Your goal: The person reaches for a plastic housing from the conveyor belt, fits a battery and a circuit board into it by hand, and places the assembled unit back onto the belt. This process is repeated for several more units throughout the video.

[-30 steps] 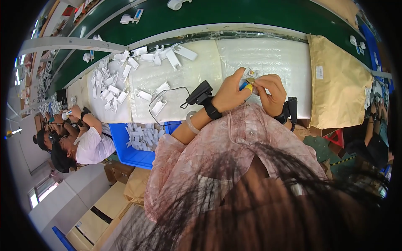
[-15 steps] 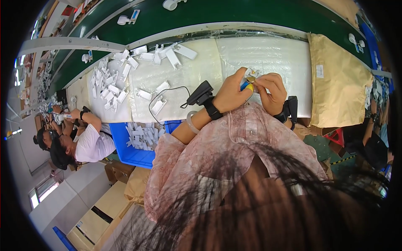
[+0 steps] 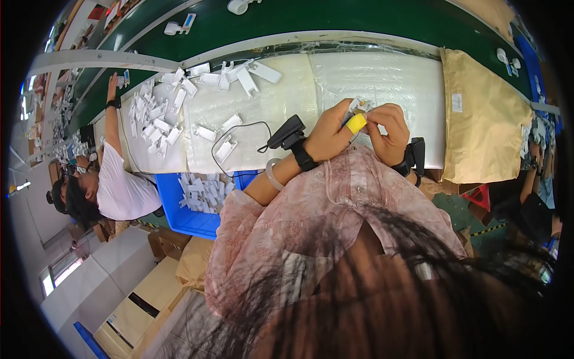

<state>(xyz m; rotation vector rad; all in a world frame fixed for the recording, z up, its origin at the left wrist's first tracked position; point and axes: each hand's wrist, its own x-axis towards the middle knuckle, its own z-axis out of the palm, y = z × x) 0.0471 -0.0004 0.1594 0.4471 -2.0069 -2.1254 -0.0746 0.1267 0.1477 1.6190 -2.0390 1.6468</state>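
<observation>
A small white plastic part (image 3: 360, 103) is held up in front of my chest, over the near edge of the padded bench. My left hand (image 3: 330, 133) is closed around its left side, with the thumb toward me. A bright yellow patch (image 3: 356, 123) shows at the left thumb's tip; whether it is tape on the thumb or a separate piece I cannot make out. From the right, my right hand (image 3: 388, 127) pinches at the same part with thumb and curled fingers. Its fingertips hide some of the part.
White plastic housings (image 3: 158, 122) lie heaped on the bench's left, with several more (image 3: 248, 78) behind. A black cable (image 3: 218, 140) loops beside my left wrist. A blue bin (image 3: 179, 218) holds more housings. Brown paper (image 3: 484, 119) covers the right end. A green conveyor (image 3: 335, 17) runs beyond.
The yellow patch has turned further into view, and the blue beside it is mostly hidden. A co-worker at left has stretched an arm to the conveyor. Items on the belt have shifted slightly left.
</observation>
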